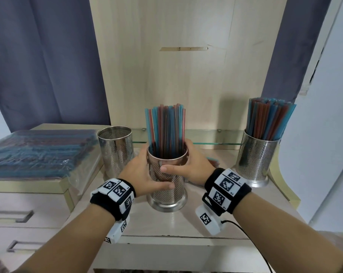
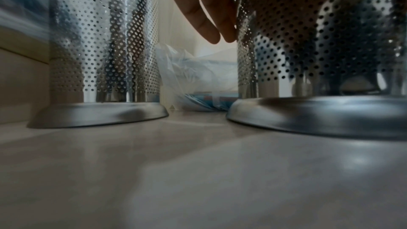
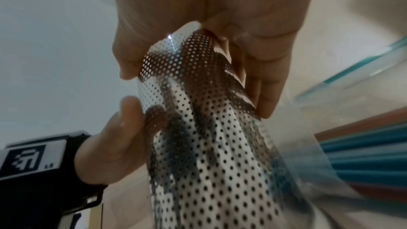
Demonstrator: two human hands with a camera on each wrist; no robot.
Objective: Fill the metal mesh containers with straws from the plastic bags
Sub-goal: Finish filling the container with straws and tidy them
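A perforated metal container (image 1: 166,195) stands upright at the middle of the tabletop, full of blue and red straws (image 1: 166,127). My left hand (image 1: 144,174) grips its left side, thumb across the front. My right hand (image 1: 193,166) wraps its right side near the rim, thumb in front. In the right wrist view the right hand (image 3: 209,15) curls round the container (image 3: 209,145). In the left wrist view the fingers (image 2: 211,15) lie against the container (image 2: 308,44). An empty container (image 1: 115,148) stands back left, and a filled container (image 1: 255,160) stands at the right.
Sealed plastic bags of straws (image 1: 38,152) are stacked on the drawer unit (image 1: 29,213) at the left. A crumpled bag with a few straws (image 2: 198,79) lies behind the held container. A glass shelf (image 1: 210,134) runs along the wooden back panel.
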